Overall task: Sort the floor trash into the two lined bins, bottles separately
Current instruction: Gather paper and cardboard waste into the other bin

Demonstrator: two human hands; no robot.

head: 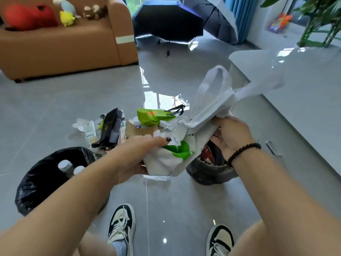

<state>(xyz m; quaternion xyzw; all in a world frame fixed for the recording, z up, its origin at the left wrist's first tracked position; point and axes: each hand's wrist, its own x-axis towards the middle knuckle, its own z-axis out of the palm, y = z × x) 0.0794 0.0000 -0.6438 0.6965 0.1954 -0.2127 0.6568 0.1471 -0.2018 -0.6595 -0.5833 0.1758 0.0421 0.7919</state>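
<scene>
I see both hands gripping a crumpled white fabric bag (171, 159) w/ green print and floppy strap handles: left hand (136, 154) curled round its lower edge, right hand (230, 133) clutching the top, above the right black-lined bin (208, 174). Left bin (46, 180), glossy black liner, holds two capped plastic bottles (69, 168). Rest of trash pile (129, 126) lies on smooth grey tile floor (175, 209) just beyond.

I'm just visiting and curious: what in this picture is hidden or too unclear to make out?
All from the head view:
- Right black-lined bin: mostly hidden by the white-and-green fabric bag and right hand; only something red shows inside.
- Left black-lined bin: the left forearm hides part; only the caps of two clear plastic bottles show.
- Floor trash pile: its labels are too small to read.
- Left hand: its fingers are hidden under the bag.
</scene>
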